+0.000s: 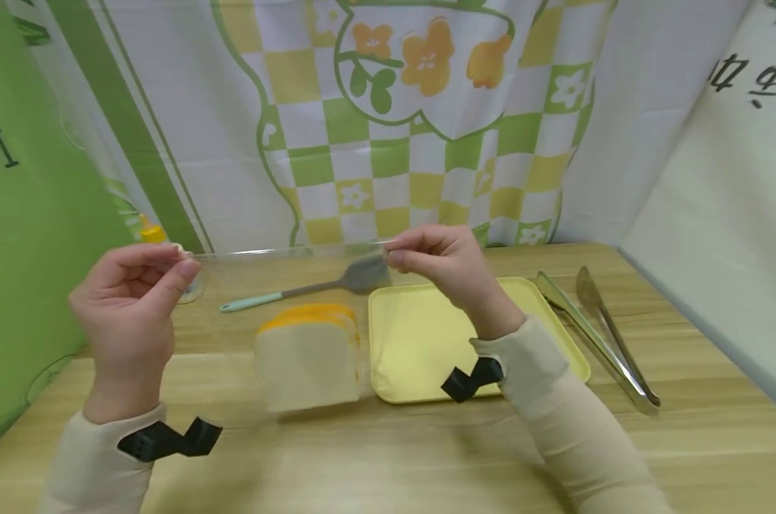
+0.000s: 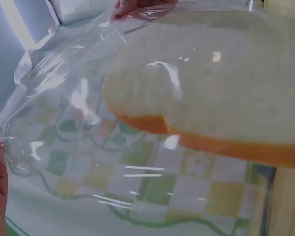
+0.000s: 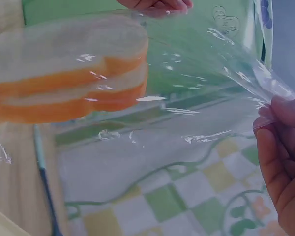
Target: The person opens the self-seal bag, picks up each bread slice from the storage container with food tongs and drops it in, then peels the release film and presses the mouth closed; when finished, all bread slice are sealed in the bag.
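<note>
A clear plastic bag (image 3: pixel 196 113) is stretched between both hands, its top edge pulled nearly straight. My left hand (image 1: pixel 130 307) pinches one upper corner between thumb and fingers. At the opposite corner, my right hand (image 1: pixel 448 271) pinches the film the same way. Slices of white bread (image 1: pixel 310 368) with orange-brown crusts show through the film, low and between the hands. In the right wrist view, two stacked slices (image 3: pixel 78 69) can be made out. Neither hand touches the bread.
Behind the bag lies a spatula (image 1: pixel 362 275) with a mint handle. A yellow tray (image 1: pixel 420 335) sits to the right, beside metal tongs (image 1: pixel 609 335). A yellow-capped bottle (image 1: pixel 153 232) stands behind my left hand, partly hidden. A patterned curtain (image 1: pixel 388 164) hangs at the back.
</note>
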A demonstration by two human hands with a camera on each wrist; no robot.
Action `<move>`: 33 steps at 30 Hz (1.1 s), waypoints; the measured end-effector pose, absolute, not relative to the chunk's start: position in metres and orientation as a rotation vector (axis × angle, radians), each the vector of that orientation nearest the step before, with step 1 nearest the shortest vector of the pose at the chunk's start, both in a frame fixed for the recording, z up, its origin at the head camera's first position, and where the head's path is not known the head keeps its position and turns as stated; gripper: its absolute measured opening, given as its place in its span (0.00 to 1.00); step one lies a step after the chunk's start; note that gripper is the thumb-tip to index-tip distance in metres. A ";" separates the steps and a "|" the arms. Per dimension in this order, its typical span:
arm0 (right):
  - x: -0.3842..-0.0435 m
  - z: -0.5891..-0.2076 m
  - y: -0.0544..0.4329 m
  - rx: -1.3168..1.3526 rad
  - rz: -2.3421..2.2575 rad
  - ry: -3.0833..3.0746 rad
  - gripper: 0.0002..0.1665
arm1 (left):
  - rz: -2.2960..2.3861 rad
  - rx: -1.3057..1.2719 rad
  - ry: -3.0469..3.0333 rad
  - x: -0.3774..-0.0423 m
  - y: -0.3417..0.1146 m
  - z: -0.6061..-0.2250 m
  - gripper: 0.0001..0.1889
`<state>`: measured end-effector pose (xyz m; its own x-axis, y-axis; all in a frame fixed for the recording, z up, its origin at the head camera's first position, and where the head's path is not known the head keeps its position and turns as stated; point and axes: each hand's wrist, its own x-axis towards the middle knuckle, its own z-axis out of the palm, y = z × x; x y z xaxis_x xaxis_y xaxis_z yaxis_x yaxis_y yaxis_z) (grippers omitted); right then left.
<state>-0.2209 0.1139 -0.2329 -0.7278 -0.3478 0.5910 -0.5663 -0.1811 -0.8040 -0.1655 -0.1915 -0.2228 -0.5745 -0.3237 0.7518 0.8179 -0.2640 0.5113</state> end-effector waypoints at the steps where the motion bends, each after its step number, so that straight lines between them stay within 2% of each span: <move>1: -0.224 -0.237 0.110 1.043 2.049 -1.918 0.17 | -1.944 -0.651 -1.222 -0.168 -0.195 -0.225 0.11; 5: -0.238 -0.256 0.097 0.909 2.093 -1.996 0.06 | -1.985 -0.493 -1.398 -0.181 -0.209 -0.241 0.10; 9: -0.256 -0.271 0.089 0.773 2.055 -2.052 0.12 | -1.971 -0.298 -1.527 -0.203 -0.211 -0.256 0.09; 21: -0.322 -0.325 0.081 0.438 2.106 -2.214 0.14 | -1.910 -0.020 -2.004 -0.284 -0.212 -0.302 0.07; 27: -0.330 -0.356 0.069 0.260 2.137 -2.366 0.15 | -1.825 0.095 -2.266 -0.294 -0.218 -0.335 0.11; 33: -0.333 -0.369 0.063 0.157 2.114 -2.380 0.13 | -1.823 0.113 -2.356 -0.298 -0.223 -0.347 0.17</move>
<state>-0.3329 0.0633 -0.3695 -0.9941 -0.1042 0.0312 -0.0433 0.1157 -0.9923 -0.2980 -0.2232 -0.3468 -0.9844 -0.1569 0.0800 0.0381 0.2539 0.9665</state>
